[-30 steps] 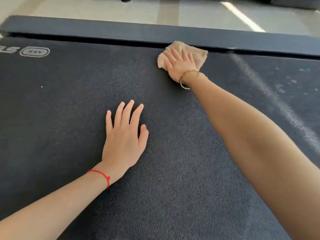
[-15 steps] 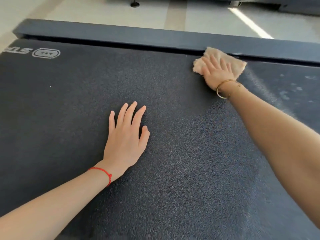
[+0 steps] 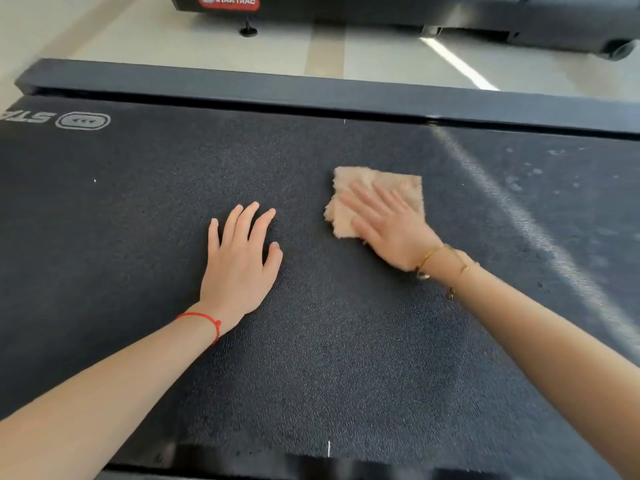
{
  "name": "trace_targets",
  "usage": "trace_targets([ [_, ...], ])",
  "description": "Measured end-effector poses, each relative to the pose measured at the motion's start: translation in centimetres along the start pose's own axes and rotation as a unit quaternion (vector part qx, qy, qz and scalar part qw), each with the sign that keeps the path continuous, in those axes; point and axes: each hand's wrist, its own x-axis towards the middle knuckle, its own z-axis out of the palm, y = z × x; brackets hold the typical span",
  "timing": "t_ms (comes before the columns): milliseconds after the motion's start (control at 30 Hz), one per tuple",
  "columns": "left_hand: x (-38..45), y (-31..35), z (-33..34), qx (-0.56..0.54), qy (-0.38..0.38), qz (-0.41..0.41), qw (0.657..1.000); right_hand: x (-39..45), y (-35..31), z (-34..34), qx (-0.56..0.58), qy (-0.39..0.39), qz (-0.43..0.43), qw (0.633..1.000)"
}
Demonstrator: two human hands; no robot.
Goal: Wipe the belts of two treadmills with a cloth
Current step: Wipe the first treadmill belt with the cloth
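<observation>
On the middle of the belt (image 3: 311,341), your cloth (image 3: 381,183) sits flat under your right hand (image 3: 388,230), fingers spread and pressing, not pinching. Left hand (image 3: 239,258) lies flat beside it, holding nothing. Heads up: the dusty patch (image 3: 540,181) to the right could easily get skipped, and the cloth may bunch up.

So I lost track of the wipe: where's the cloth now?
In the head view the cloth lies mid-belt, right of centre, under the right hand, beside the left hand.
</observation>
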Motion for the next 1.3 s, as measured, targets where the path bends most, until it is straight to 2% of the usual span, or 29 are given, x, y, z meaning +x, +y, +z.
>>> trace_targets([
  [100, 0.1, 0.0, 0.0, -0.008, 0.002, -0.002, 1.0, 1.3, 3.5, -1.2, 0.013, 0.009, 0.132, 0.991],
  [167, 0.1, 0.1, 0.1, -0.011, 0.005, -0.003, 1.0, 1.3, 3.4, -1.2, 0.016, 0.004, 0.149, 0.989],
  [267, 0.1, 0.0, 0.2, -0.011, 0.011, 0.0, 1.0, -1.2, 0.4, -0.4, 0.02, -0.004, 0.089, 0.996],
  [433, 0.1, 0.0, 0.3, 0.001, 0.014, 0.009, 1.0, -10.6, -6.6, 1.4, 0.008, -0.001, -0.053, 0.999],
  [533, 0.0, 0.1, 0.2, -0.004, 0.012, 0.013, 1.0, -14.7, -7.7, 2.1, 0.022, 0.005, -0.063, 0.998],
  [600, -0.1, 0.1, 0.2, -0.008, 0.003, 0.024, 1.0, -15.0, -5.8, 1.7, 0.009, 0.021, -0.023, 0.999],
  [700, -0.2, 0.1, 0.1, -0.007, -0.015, 0.054, 0.998, -12.9, -0.4, 0.4, -0.006, 0.037, 0.125, 0.991],
  [767, -0.1, 0.4, 0.0, -0.016, -0.024, 0.054, 0.998, -11.2, 2.3, -0.8, 0.027, 0.025, 0.215, 0.976],
  [833, -0.1, 1.0, 0.1, -0.026, -0.03, 0.054, 0.998, -10.6, 2.6, -1.1, 0.044, 0.02, 0.244, 0.969],
  [900, -0.2, 2.2, 0.5, -0.025, -0.038, 0.083, 0.996, -11.4, 0.9, -0.5, 0.045, 0.017, 0.222, 0.974],
  [967, -0.2, 3.8, 1.1, -0.026, -0.042, 0.105, 0.993, -13.7, -1.8, 0.3, 0.035, 0.003, 0.163, 0.986],
  [1100, 0.1, 7.2, 1.8, -0.053, -0.045, 0.094, 0.993, -20.1, -7.6, 1.2, 0.013, -0.018, 0.075, 0.997],
  [1200, 0.4, 9.2, 2.0, -0.067, -0.044, 0.113, 0.99, -23.1, -9.2, 1.3, 0.041, -0.017, 0.06, 0.997],
  [1300, 0.7, 10.6, 2.1, -0.072, -0.047, 0.125, 0.988, -22.9, -7.4, 0.8, 0.037, -0.009, 0.086, 0.996],
])
